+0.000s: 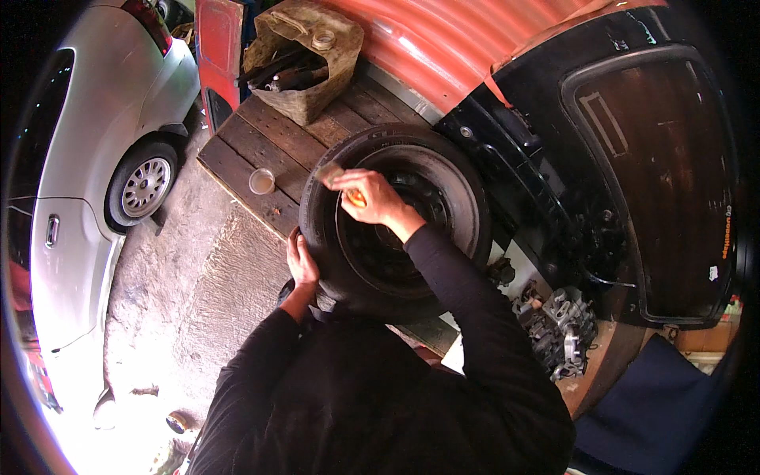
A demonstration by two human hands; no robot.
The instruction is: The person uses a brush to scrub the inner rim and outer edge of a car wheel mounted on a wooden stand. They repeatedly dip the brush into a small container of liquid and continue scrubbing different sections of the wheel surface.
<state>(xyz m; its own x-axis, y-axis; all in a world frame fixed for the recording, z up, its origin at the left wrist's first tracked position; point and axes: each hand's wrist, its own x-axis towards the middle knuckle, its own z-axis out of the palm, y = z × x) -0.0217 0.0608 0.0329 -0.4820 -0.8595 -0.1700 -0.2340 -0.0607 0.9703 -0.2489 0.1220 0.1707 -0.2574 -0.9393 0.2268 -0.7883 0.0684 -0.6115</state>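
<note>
A black tire on a dark steel wheel (475,202) lies on its side on a wooden plank table. My right hand (370,198) is closed around the yellow-orange handle of a brush (328,173). The pale bristle end meets the upper left sidewall of the tire. Against the tire's left outer edge rests my left hand (302,263), fingers stretched out and touching the rubber. A small clear cup (262,181) with pale contents stands on the planks, left of the tire.
A cut-open container (336,83) with dark tools sits at the table's back. Right of the tire lean a black car tailgate (546,150) and greasy metal parts (566,328). A silver car (95,134) stands at left. Corrugated red sheet (427,47) rises behind.
</note>
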